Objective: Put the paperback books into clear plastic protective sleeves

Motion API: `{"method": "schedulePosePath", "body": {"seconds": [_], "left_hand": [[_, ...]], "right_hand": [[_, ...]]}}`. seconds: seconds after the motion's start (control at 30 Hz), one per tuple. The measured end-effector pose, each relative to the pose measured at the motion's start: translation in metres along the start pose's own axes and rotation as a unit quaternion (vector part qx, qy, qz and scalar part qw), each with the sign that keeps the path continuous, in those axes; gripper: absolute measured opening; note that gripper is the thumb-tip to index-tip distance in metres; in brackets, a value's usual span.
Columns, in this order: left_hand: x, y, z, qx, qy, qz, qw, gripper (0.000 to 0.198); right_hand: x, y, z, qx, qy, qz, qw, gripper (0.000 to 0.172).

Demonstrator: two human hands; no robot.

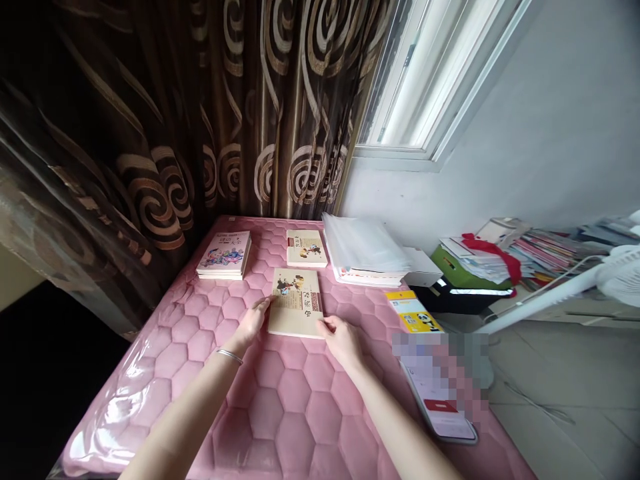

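A cream book (294,304) with a small coloured drawing on its cover is held by its two sides over the pink quilted surface. On its left edge are the closed fingers of my left hand (252,323), which wears a silver bangle. My right hand (342,339) pinches the book's lower right corner. Just beyond lies a similar cream book (307,249). To the left is a small stack of books (225,254) with a colourful picture on top. Whether the held book rests on the surface or hovers slightly, I cannot tell.
A pile of papers in clear plastic (367,248) lies at the back right, with a white box (423,265) beside it. Nearer are a yellow-and-white packet (414,312) and a phone (443,407). Dark curtains (280,120) hang behind; a white fan (620,273) stands at right.
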State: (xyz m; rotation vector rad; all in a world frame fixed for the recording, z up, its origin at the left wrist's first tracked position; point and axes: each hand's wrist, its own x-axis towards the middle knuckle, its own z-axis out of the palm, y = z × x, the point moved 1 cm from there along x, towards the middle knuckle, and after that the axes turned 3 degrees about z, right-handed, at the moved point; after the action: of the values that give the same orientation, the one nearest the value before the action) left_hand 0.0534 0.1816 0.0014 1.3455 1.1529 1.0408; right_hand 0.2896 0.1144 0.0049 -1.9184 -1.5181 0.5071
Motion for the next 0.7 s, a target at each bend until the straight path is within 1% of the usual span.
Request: {"method": "schedulePosePath", "body": {"seconds": [0.13, 0.2, 0.27, 0.4, 0.47, 0.5, 0.57, 0.63, 0.67, 0.7], "left_hand": [[-0.018, 0.004, -0.004, 0.074, -0.048, 0.018, 0.996, 0.047], [-0.025, 0.007, -0.005, 0.128, -0.078, 0.032, 0.988, 0.044], [-0.032, 0.008, -0.004, 0.183, -0.097, 0.055, 0.977, 0.04], [-0.044, 0.008, -0.003, 0.27, -0.109, 0.116, 0.95, 0.035], [-0.05, 0.007, -0.002, 0.308, -0.106, 0.128, 0.937, 0.039], [-0.053, 0.007, -0.001, 0.326, -0.101, 0.127, 0.931, 0.043], [-0.057, 0.006, 0.003, 0.355, -0.081, 0.12, 0.924, 0.048], [-0.059, 0.006, 0.009, 0.378, -0.051, 0.131, 0.915, 0.044], [-0.06, 0.006, 0.013, 0.389, -0.033, 0.147, 0.909, 0.039], [-0.06, 0.006, 0.017, 0.398, -0.018, 0.166, 0.902, 0.032]], "right_hand": [[0.0, -0.002, -0.004, 0.001, -0.005, 0.005, 1.0, 0.018], [-0.001, -0.005, -0.007, -0.002, -0.004, 0.009, 1.0, 0.017], [-0.001, -0.007, -0.008, -0.006, -0.001, 0.007, 1.0, 0.015], [0.0, -0.005, -0.01, -0.019, -0.006, 0.004, 1.0, 0.015], [0.0, -0.003, -0.009, -0.021, -0.009, -0.004, 1.0, 0.015], [-0.001, -0.002, -0.008, -0.022, 0.001, -0.015, 1.0, 0.015], [-0.005, -0.004, -0.005, -0.035, 0.047, -0.061, 0.996, 0.018], [-0.014, -0.011, 0.0, -0.056, 0.091, -0.133, 0.985, 0.018], [-0.02, -0.016, 0.004, -0.068, 0.097, -0.169, 0.978, 0.017], [-0.025, -0.022, 0.01, -0.08, 0.091, -0.2, 0.972, 0.015]]}}
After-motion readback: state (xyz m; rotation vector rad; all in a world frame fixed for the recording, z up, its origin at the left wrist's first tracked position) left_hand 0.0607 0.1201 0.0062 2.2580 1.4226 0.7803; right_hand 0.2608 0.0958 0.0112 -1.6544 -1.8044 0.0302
